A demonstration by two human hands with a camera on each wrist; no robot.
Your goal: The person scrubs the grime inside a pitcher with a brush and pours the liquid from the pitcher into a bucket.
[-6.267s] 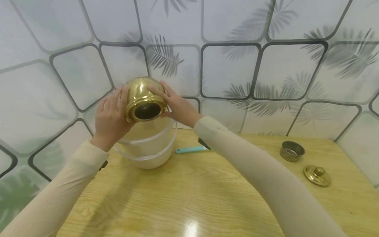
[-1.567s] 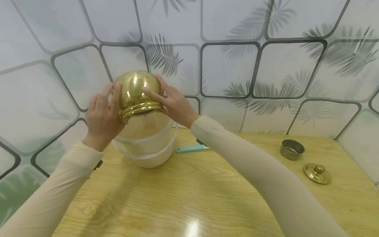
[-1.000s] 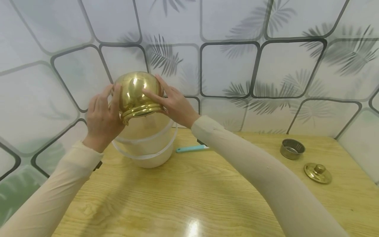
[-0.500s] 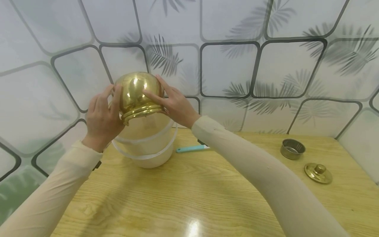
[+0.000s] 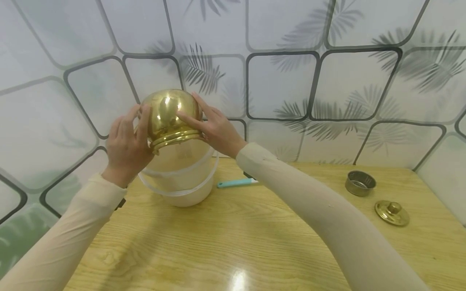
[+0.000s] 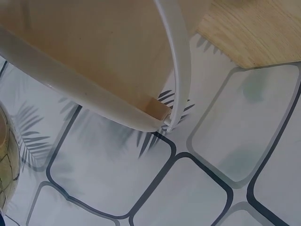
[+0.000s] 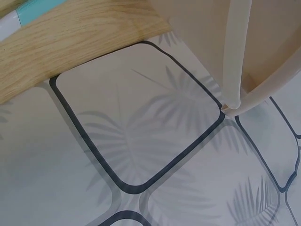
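Note:
In the head view a round, shiny gold teapot [image 5: 169,113] is tipped mouth-down above a white bucket [image 5: 182,182]. My left hand [image 5: 127,141] grips its left side near the rim. My right hand [image 5: 218,131] holds the right side, fingers spread over the body and thumb by the rim. The teapot's mouth faces down and its inside is hidden. In the left wrist view, a gold curved surface [image 6: 8,160] shows at the left edge beside the bucket's rim [image 6: 84,96]. The bucket's handle [image 7: 235,56] also appears in the right wrist view.
A turquoise-handled tool [image 5: 236,183] lies right of the bucket, its far end hidden by the right sleeve. Further right on the wooden table [image 5: 218,242] are a metal strainer cup [image 5: 359,184] and a gold knobbed lid [image 5: 392,213]. A patterned wall [image 5: 284,89] stands behind.
Compared with 6.3 seconds ago, the teapot's mouth has turned from facing me to facing down, and both hands have shifted slightly left. Over the last second almost nothing has moved.

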